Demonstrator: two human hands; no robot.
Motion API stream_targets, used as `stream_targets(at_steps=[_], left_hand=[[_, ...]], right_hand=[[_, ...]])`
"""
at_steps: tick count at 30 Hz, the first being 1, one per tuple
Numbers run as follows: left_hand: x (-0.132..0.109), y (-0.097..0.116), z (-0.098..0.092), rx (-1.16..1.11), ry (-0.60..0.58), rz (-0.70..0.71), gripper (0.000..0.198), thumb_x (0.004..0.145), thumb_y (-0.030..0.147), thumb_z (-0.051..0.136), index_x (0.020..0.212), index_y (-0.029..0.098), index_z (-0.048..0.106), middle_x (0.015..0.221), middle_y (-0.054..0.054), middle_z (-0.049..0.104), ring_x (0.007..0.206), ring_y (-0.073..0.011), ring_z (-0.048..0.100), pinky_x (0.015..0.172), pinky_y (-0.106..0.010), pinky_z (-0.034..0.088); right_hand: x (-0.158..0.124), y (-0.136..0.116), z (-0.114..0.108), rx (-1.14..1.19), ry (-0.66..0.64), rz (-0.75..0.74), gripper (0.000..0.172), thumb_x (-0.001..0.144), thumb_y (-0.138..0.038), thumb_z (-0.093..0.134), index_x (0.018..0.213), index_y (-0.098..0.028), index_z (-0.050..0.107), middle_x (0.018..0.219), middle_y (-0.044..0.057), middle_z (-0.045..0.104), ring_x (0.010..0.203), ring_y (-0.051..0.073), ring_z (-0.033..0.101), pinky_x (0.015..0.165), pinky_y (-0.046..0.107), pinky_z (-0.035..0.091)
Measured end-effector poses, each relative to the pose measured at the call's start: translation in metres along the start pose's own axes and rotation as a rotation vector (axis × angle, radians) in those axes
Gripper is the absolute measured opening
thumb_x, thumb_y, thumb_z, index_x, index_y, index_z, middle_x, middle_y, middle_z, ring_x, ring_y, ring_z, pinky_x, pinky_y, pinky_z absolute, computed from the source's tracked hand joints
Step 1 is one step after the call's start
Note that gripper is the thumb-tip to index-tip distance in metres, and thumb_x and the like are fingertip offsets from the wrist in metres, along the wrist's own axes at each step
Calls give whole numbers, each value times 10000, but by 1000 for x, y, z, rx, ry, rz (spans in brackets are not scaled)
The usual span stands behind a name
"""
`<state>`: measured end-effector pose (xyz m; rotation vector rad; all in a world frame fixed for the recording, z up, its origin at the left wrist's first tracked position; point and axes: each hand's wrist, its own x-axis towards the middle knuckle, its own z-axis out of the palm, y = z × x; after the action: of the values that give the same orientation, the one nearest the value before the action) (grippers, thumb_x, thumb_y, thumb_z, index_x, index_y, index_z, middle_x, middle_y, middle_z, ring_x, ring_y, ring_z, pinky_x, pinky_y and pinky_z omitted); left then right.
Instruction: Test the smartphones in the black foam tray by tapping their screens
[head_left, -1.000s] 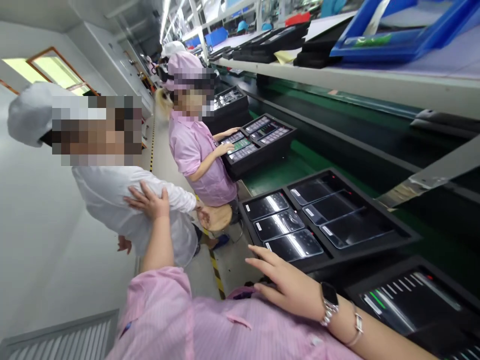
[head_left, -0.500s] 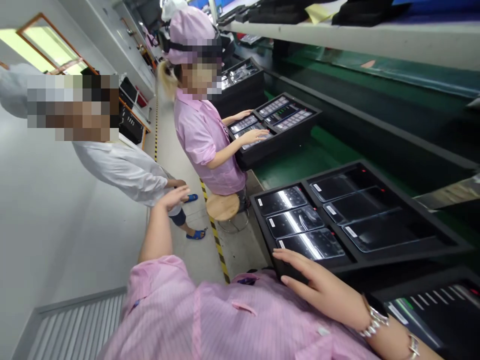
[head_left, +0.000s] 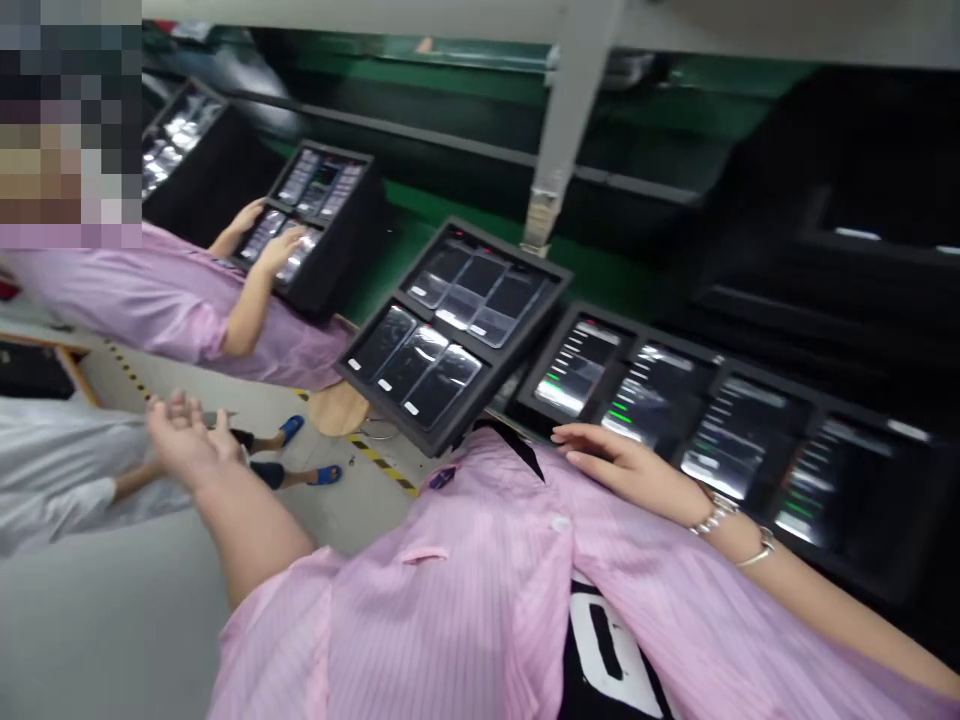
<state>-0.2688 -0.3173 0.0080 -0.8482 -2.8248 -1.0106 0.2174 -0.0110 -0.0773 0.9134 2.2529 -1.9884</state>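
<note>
My left hand [head_left: 187, 440] is raised in the air at the left, palm up, with loosely curled fingers apart and nothing in them. Stretched out in front of my pink shirt, my right hand [head_left: 626, 468] is empty, its thumb apart from the fingers. It is nearest the front edge of a black tray [head_left: 523, 398] of dark phones with lit screens; whether it touches the tray I cannot tell. One such phone [head_left: 577, 368] shows white and green marks. Left of this stands a tilted black foam tray [head_left: 564, 280] holding several dark phones [head_left: 431, 375] with small white labels.
A co-worker in pink [head_left: 172, 300] works at another black tray [head_left: 352, 185] on the green bench [head_left: 409, 240]. A second person in a white coat [head_left: 45, 480] stands at the left. A wooden stool [head_left: 337, 408] and a metal post [head_left: 562, 130] are nearby.
My view has swung to the right, bringing the tray with lit phones fully into sight. My left hand has turned palm up. My right hand now lies by the lit-phone tray.
</note>
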Motion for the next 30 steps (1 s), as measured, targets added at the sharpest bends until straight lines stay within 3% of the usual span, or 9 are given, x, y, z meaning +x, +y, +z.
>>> stream_targets(at_steps=[2,4,7,11,15,19,23,27,30], left_hand=[[0,42,23,-171,-92,-40,748,951,751,85,1613,445,251,1645,37,472,1477,-325,513,1042,-636,586],[-7,87,54,-285,-254,-73,681,939,716,386,1497,339,489,1500,-6,634,1359,-330,622,1112,-626,544],[-36,150,116,-199,-345,68,605,848,604,696,1312,216,671,1385,-67,705,1348,-306,619,1248,-539,421],[-93,205,198,-173,-531,422,512,984,512,584,1378,187,619,1439,-127,653,1345,-242,620,1195,-435,478],[-129,223,256,-100,-595,635,483,1013,465,565,1402,180,593,1486,-159,598,1436,-271,530,1231,-482,422],[-135,229,293,6,-609,764,492,1015,449,554,1422,174,587,1555,-177,519,1533,-331,382,1270,-551,333],[-135,243,313,50,-719,911,494,1019,484,546,1452,252,594,1596,-144,474,1529,-353,363,1301,-629,198],[-145,261,325,69,-795,968,522,971,565,612,1444,344,623,1620,-128,426,1488,-414,376,1268,-743,131],[-158,269,331,80,-822,972,549,931,591,661,1434,371,636,1610,-129,427,1472,-457,377,1239,-802,93]], right_hand=[[-23,20,-18,53,79,49,601,905,-679,625,1289,-217,661,1287,135,723,1175,269,713,1128,537,538],[-43,38,-34,125,154,83,629,892,-700,632,1289,-212,650,1253,144,731,1138,267,726,1105,537,553],[-67,62,-51,196,257,122,651,867,-720,650,1258,-200,652,1194,153,744,1064,262,744,1053,527,583],[-87,86,-59,194,340,158,614,871,-715,642,1214,-206,676,1130,137,759,985,252,752,1007,515,603],[-93,100,-57,93,486,146,524,924,-659,595,1191,-219,693,1073,110,767,962,256,752,983,514,602],[-84,97,-55,-136,675,92,363,970,-532,570,1121,-237,719,1094,103,767,1028,271,734,974,502,591],[-78,94,-60,-387,828,20,323,982,-470,527,1051,-229,731,1117,126,736,1125,298,686,1049,537,537],[-91,107,-58,-592,905,186,388,980,-482,521,1133,-198,735,1342,185,608,1316,378,551,1149,652,413],[-105,117,-49,-650,879,313,461,1003,-534,488,1228,-203,717,1469,204,490,1408,430,443,1175,752,297]])
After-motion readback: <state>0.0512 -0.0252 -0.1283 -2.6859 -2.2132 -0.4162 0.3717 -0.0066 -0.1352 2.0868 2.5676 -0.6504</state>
